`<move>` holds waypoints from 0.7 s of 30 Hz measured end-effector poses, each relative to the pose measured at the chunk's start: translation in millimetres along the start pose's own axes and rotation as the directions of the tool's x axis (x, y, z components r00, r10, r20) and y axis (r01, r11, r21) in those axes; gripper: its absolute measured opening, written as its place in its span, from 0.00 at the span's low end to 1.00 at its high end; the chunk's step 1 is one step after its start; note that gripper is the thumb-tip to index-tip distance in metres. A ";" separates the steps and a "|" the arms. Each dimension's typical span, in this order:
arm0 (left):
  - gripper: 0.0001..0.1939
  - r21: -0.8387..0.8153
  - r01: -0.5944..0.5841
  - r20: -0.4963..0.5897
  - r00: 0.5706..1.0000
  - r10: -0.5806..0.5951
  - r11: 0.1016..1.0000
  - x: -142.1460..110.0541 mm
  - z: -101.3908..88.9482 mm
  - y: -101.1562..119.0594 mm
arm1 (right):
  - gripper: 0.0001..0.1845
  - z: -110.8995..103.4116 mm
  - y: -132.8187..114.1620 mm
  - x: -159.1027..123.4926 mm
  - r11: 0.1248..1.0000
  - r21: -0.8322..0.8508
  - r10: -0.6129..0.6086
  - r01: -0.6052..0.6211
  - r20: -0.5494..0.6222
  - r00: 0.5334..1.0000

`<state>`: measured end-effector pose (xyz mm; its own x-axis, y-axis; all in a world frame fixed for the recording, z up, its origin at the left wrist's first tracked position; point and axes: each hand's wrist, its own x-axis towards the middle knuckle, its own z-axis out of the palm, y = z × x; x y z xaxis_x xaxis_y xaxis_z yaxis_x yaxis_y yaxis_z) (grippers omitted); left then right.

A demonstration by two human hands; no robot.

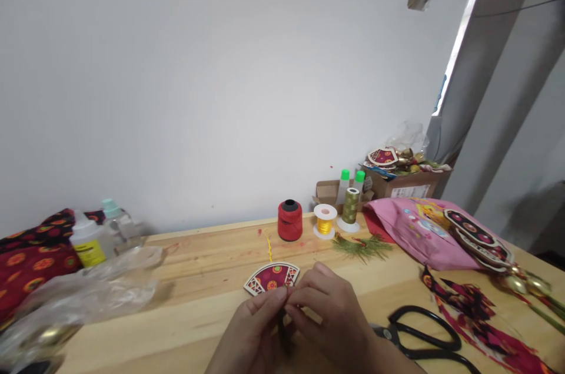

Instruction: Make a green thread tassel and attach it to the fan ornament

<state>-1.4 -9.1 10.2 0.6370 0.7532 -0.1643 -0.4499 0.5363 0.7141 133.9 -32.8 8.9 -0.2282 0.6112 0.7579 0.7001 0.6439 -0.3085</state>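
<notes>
A fan-shaped ornament (272,277) with a pale wooden rim and dark red patterned cloth lies in front of my hands, with a yellow cord loop (269,247) rising from its top. At its lower edge, my left hand (258,324) pinches with thumb and forefinger closed. My right hand (329,312) meets it there, fingertips pressed together on something small that they hide. Below the fingertips hangs a dark, blurred strand, perhaps a tassel (285,333). Black-handled scissors (424,333) lie just right of my right hand, their blades partly covered by it.
Behind stand a red thread spool (290,222), a yellow cord spool (325,224) and an olive thread cone (350,209). Green tassels (362,246) lie before them. A pink bag (410,227), cloth scraps (481,315) and a filled box (401,182) are right; glue bottles (90,241) and plastic bags (101,291) left.
</notes>
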 end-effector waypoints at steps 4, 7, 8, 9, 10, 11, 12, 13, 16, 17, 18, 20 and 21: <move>0.08 0.077 -0.051 -0.027 0.998 0.053 0.996 -0.4 -1.5 3.7 | 0.07 -4.5 1.7 0.5 0.999 -0.019 0.029 -0.028 0.014 0.999; 0.07 0.206 -0.066 -0.065 0.995 0.081 0.976 -1.5 -2.5 5.3 | 0.07 -6.2 2.9 1.0 0.999 -0.022 0.026 -0.025 0.014 1.000; 0.07 0.242 -0.062 -0.069 0.994 0.081 0.968 -1.7 -3.2 5.5 | 0.07 -6.3 3.2 1.0 0.999 -0.023 0.025 -0.025 0.010 1.000; 0.08 0.278 -0.057 -0.065 0.995 0.078 0.959 -1.7 -4.2 5.6 | 0.07 -6.3 3.4 1.0 0.999 -0.025 0.026 -0.026 0.008 1.000; 0.08 0.313 -0.054 -0.062 0.995 0.077 0.948 -1.5 -5.5 5.6 | 0.07 -6.2 3.5 1.0 0.999 -0.028 0.027 -0.027 0.010 1.000; 0.09 0.351 -0.054 -0.060 0.995 0.080 0.935 -1.2 -6.8 5.7 | 0.07 -6.1 3.6 1.0 0.999 -0.031 0.029 -0.028 0.011 1.000; 0.10 0.390 -0.055 -0.056 0.995 0.084 0.919 -0.8 -8.1 6.0 | 0.07 -6.0 3.5 1.0 0.999 -0.033 0.031 -0.030 0.011 0.999; 0.11 0.424 -0.055 -0.050 0.995 0.084 0.904 -0.5 -9.1 6.5 | 0.08 -6.0 3.4 1.2 0.999 -0.035 0.032 -0.031 0.011 0.999; 0.12 0.474 -0.059 -0.033 0.996 0.084 0.879 -0.5 -9.3 8.9 | 0.08 -6.1 3.0 2.1 0.999 -0.037 0.036 -0.036 0.000 0.999; 0.12 0.478 -0.054 -0.033 0.996 0.080 0.877 -1.0 -8.5 9.8 | 0.09 -6.1 3.0 2.4 0.999 -0.036 0.038 -0.038 -0.001 0.999; 0.12 0.480 -0.051 -0.036 0.996 0.078 0.876 -1.6 -7.5 10.7 | 0.09 -6.0 3.0 2.6 0.999 -0.034 0.039 -0.039 -0.001 0.999; 0.12 0.480 -0.043 -0.046 0.996 0.074 0.876 -2.7 -5.5 11.9 | 0.08 -5.7 3.4 2.7 0.999 -0.026 0.039 -0.039 0.002 0.999; 0.12 0.478 -0.040 -0.049 0.996 0.072 0.878 -2.9 -4.9 12.0 | 0.08 -5.4 3.7 2.6 0.999 -0.023 0.038 -0.038 0.006 0.999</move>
<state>-11.8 -2.9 16.0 0.5716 0.8075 -0.1456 -0.1213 0.2586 0.9583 139.6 -31.4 12.8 -0.2058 0.6381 0.7419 0.7235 0.6097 -0.3237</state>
